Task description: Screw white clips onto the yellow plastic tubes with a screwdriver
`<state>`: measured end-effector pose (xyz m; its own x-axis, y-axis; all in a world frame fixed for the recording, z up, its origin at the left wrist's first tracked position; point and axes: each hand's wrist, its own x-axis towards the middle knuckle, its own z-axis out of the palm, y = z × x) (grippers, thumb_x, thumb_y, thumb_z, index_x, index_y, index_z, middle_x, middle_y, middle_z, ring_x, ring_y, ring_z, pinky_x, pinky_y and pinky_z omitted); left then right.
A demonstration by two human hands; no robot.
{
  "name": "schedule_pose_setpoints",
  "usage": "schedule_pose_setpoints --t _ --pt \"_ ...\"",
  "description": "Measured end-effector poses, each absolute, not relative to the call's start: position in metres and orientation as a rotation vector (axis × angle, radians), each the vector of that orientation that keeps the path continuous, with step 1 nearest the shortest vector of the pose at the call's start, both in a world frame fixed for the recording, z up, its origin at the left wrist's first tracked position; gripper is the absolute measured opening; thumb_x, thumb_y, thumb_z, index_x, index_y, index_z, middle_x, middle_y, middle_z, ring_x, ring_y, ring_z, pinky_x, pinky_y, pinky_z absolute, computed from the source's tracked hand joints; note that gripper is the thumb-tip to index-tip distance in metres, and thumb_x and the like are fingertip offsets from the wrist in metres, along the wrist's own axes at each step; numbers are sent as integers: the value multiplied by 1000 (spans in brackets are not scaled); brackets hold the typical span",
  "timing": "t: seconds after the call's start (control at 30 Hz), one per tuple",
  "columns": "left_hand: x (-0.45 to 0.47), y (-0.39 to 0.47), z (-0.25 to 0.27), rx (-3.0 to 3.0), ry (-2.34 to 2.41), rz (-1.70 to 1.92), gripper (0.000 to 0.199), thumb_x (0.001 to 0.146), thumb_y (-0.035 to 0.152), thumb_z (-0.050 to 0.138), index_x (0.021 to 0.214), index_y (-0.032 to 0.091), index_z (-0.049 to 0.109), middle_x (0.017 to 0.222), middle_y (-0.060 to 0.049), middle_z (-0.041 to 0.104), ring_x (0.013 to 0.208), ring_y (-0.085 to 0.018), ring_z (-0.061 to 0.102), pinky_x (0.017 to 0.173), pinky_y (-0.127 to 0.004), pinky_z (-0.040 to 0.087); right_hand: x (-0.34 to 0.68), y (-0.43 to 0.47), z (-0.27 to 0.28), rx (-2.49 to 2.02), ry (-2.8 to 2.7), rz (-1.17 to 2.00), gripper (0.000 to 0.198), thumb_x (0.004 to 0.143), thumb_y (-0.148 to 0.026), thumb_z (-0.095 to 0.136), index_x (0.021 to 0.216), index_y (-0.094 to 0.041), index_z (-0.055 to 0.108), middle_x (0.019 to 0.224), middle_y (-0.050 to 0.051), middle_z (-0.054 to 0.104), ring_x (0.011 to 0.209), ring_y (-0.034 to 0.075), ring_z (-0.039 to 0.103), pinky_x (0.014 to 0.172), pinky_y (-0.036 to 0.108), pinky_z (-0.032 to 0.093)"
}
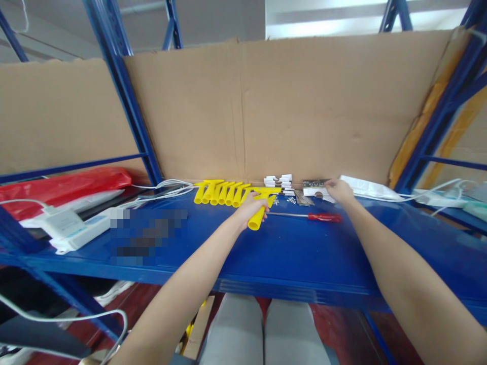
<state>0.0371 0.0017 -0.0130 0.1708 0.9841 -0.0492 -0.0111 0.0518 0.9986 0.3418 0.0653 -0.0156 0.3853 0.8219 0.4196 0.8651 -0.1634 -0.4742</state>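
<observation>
Clearly, we are looking at two bare hands working above a blue shelf (300, 248). The left hand (251, 207) has its grip closed around a yellow T-shaped piece (255, 220), holding it just above the shelf with the hollow end tilted down toward us. We judge that wrapping the fingers round the narrow handle is the steadiest way to carry such a shape, and it lets the open mouth face the wearer. The right hand (340, 191) is stretched farther back, its fingertips at the right end of a stack of black-and-white cards (314, 191); we cannot tell whether they pinch a card or merely touch the edge. More yellow pieces (216, 194) lie side by side at the back, hollow ends forward, probably so that each can be picked up by its handle. Beside them sits a pile of white notched cards (277, 181), with small metal bits (291, 200) scattered in front and a small clear bag (303, 198) between the two card stacks; having these close together seems meant to spare the arms long reaches. A red-handled screwdriver (323, 217) lies crosswise in front, its handle pointing right, which we take as handy for the right hand; its tip is hidden by the left. Behind everything stands a cardboard sheet (304, 111), perhaps as a backstop against small parts slipping off.
</observation>
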Motion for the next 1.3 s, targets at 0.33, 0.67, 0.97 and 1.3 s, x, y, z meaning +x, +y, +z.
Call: schedule_pose_setpoints --t 0.33,0.67,0.97,1.3 --pt "40 -8 -11 1440 1085 935 95 60 4 62 145 15 21 57 4 61 37 -12 51 39 -21 40 316 54 -12 -1832 -1454 -404 24 75 -13 47 82 -19 69 106 12 65 115 32 49 101 71 18" --pt "38 -3 -13 1330 870 955 89 53 11 50 138 19 28 46 8 51 31 -12 45 33 -21 35 283 25 -2 -1814 -1695 -195 21 81 -23 49 86 -24 70 105 6 71 107 29 60 102 60 28" --pt "36 -4 -6 1341 863 999 24 50 10 49 72 19 46 44 3 51 32 -10 43 35 -23 39 284 -9 -10 -1831 -2000 -20 17 80 -25 56 83 -23 72 97 5 74 95 26 65 86 38 46" --pt "34 1 -11 1310 1204 846 10 71 15 49 64 20 44 39 3 44 29 -11 39 31 -21 30 301 -4 -22 -1697 -2285 359 22 74 -34 65 84 -16 72 86 9 73 78 23 66 68 29 48"
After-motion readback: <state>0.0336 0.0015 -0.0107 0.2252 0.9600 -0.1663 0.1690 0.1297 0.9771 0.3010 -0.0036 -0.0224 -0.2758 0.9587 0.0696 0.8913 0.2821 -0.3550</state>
